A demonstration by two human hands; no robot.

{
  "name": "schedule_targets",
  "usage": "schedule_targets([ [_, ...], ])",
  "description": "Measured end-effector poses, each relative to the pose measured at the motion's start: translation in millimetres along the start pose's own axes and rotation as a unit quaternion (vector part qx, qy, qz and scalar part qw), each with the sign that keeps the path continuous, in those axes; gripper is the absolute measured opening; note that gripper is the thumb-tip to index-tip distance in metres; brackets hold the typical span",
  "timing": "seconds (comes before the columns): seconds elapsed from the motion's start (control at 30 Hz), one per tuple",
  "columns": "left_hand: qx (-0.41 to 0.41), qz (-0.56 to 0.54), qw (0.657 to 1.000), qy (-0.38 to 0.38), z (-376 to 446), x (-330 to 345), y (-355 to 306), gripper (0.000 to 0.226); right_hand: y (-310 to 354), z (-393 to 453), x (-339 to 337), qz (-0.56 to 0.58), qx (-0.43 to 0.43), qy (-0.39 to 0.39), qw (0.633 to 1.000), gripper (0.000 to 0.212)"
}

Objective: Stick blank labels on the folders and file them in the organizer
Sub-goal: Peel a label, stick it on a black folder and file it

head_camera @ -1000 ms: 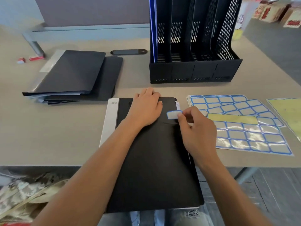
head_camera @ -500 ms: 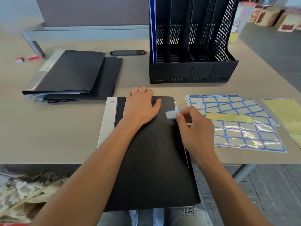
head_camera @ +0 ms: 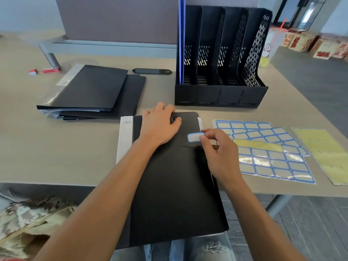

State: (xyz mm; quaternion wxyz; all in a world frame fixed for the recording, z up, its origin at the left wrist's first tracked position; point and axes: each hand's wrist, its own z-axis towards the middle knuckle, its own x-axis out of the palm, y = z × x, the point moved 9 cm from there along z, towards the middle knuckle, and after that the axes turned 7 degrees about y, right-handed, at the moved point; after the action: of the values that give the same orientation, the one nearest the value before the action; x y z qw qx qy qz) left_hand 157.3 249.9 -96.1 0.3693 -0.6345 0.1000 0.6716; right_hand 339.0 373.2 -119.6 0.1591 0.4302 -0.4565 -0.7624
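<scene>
Folder (head_camera: 175, 185), black, flat on desk (head_camera: 56, 147), near edge overhanging. L hand (head_camera: 160, 127) flat on its top, fingers straight. R hand (head_camera: 219, 153) pinches blank label (head_camera: 194, 137) at folder's upper-right. Organizer (head_camera: 220, 97): one blue folder (head_camera: 181, 44) upright in leftmost slot. Vs 0.5 s ago: label approx same spot.

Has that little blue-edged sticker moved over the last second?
Barely. The label, pinched by the right hand, stays near the top right corner of the black folder, perhaps a touch nearer the left hand. The camera shifted, so small moves are uncertain.
</scene>
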Motion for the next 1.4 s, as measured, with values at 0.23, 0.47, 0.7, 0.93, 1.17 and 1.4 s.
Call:
schedule_targets([
  [0.23, 0.021, -0.019, 0.994, -0.102, -19, -69, -26, 0.022, 48, -6, -14, 0.036, -0.048, -0.014, 0.998, 0.011],
  [0.47, 0.067, -0.014, 0.978, -0.196, -47, -159, -72, 0.034, 113, -18, -58, 0.069, -0.148, -0.063, 0.985, 0.012],
  [0.7, 0.096, -0.001, 0.964, -0.248, -77, -242, -116, 0.034, 171, -34, -104, 0.139, -0.219, -0.071, 0.963, 0.015],
  [0.93, 0.107, 0.031, 0.965, -0.239, -85, -239, -131, 0.035, 175, -34, -114, 0.135, -0.210, -0.060, 0.966, 0.015],
  [1.17, 0.133, 0.035, 0.967, -0.214, -83, -229, -138, 0.033, 161, -28, -123, 0.122, -0.193, -0.086, 0.970, 0.017],
  [1.4, 0.143, 0.039, 0.967, -0.209, -88, -229, -139, 0.039, 173, -20, -138, 0.068, -0.213, -0.177, 0.958, 0.009],
])
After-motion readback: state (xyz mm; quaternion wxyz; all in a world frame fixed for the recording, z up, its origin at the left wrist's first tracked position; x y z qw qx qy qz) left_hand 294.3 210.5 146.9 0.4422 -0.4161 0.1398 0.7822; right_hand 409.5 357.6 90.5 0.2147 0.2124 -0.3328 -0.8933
